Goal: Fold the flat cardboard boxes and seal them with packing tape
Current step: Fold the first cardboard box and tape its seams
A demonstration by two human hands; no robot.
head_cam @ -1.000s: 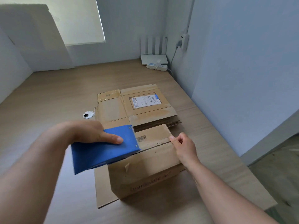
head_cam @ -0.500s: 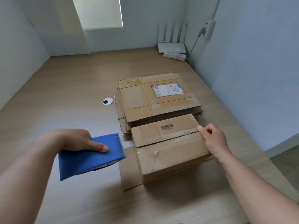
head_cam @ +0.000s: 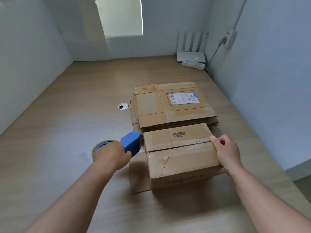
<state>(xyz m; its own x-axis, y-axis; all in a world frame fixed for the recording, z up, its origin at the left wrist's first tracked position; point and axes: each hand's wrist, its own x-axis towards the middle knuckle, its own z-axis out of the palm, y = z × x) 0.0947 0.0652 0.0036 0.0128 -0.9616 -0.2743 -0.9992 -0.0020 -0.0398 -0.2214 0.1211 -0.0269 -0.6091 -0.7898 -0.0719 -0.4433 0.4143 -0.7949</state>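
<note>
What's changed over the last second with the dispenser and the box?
The left hand carried the tape dispenser off the top of the box to the left and turned it; its nose sits beside the box's left end, roll showing. The right hand holds the box's right end as before; the flat stack behind is unmoved.

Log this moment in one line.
left hand grips tape dispenser left of box | right hand holds box's right end | seam not yet taped
</note>
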